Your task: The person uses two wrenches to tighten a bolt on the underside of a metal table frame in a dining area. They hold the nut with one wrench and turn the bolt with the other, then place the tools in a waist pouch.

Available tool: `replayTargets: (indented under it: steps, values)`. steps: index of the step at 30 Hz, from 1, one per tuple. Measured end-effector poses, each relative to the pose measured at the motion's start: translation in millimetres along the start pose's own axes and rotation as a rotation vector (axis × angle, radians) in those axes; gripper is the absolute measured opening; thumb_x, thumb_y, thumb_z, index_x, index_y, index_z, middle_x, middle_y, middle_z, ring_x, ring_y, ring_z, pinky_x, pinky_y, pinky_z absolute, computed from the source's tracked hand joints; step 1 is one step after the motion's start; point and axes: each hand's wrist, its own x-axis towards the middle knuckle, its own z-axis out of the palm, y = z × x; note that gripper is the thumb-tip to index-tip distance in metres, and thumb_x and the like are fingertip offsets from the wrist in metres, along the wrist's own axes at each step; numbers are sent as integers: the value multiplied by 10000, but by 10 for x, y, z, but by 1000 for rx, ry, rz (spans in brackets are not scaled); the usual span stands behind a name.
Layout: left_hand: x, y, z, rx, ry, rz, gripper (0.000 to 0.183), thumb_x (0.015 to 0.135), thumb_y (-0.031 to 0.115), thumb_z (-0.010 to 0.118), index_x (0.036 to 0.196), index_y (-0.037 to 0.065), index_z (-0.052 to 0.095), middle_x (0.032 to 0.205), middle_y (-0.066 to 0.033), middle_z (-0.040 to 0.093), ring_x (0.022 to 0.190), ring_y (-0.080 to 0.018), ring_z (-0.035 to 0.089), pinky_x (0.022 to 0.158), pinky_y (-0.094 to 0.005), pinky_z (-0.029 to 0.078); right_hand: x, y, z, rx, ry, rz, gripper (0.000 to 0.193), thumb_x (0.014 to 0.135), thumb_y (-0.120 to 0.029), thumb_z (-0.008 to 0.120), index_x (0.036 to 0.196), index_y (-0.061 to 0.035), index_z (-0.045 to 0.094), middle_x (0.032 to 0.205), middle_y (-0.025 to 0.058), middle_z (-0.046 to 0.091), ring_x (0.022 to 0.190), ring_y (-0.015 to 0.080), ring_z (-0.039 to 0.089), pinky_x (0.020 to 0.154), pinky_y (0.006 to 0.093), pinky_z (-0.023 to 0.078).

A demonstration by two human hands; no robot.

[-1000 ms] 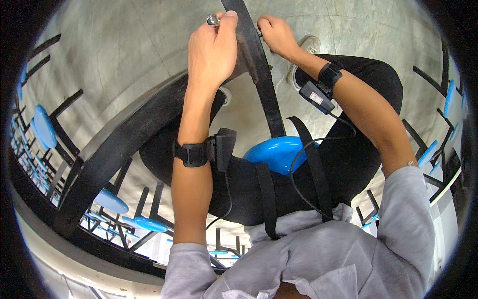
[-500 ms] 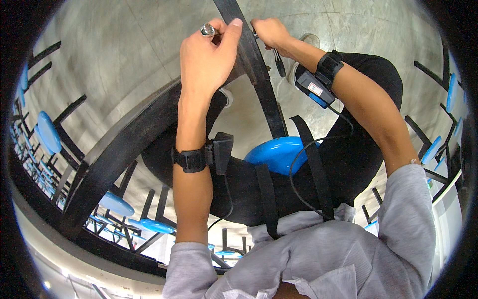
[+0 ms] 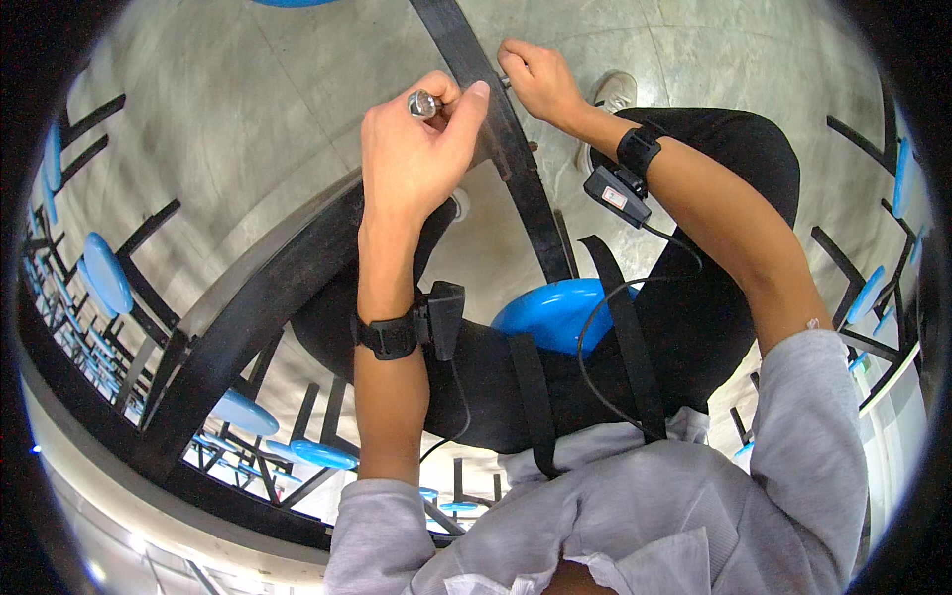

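My left hand (image 3: 416,159) is closed around a metal tool with a round silver end (image 3: 423,104) that sticks up between thumb and fingers. It is against the left side of a black metal beam (image 3: 516,164). Across the beam, my right hand (image 3: 540,84) is closed, its fingertips by a short metal stub (image 3: 506,82) on the beam's side. The black-handled tool seen in that hand earlier is hidden now. A blue round seat (image 3: 555,312) is at the near end of the beam, between my legs.
A thicker black beam (image 3: 268,288) curves away at left. Blue seats on black frames (image 3: 107,273) stand at both sides. My shoe (image 3: 617,91) rests on the grey concrete floor (image 3: 714,50). Cables (image 3: 585,362) run from black wrist devices across my lap.
My left hand and the beam appear lower in view. The black handle below my right hand has gone out of sight. Another blue seat edge now shows at the top.
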Motion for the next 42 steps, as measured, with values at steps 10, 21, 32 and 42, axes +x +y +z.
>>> replayTargets:
  steps: [10,21,32,42]
  values:
    - [13,-2,-61,62,-40,23,346,834,308,616,680,6,547,514,-40,459,506,-101,402,483,-278,353,30,-74,65,-40,45,146,314,811,-247,413,769,2,599,720,249,570,706,423,563,682,443,439]
    - [40,0,-45,75,-51,27,342,834,311,612,678,10,563,519,-53,498,493,-119,432,483,-281,365,105,81,83,0,-58,516,380,809,-319,420,699,10,576,672,154,579,615,279,543,614,388,420]
    - [26,-100,-96,49,-50,49,343,836,279,618,655,4,520,503,-34,439,494,-92,373,469,-268,334,-182,266,50,787,-96,504,388,897,-360,375,900,-51,610,810,25,550,794,130,483,764,245,363]
    - [48,-56,-50,90,-46,52,335,838,287,614,667,10,536,497,-52,460,477,-114,400,465,-282,352,-308,360,-10,536,-223,301,491,958,-475,328,992,-24,519,878,58,511,864,157,446,839,291,347]
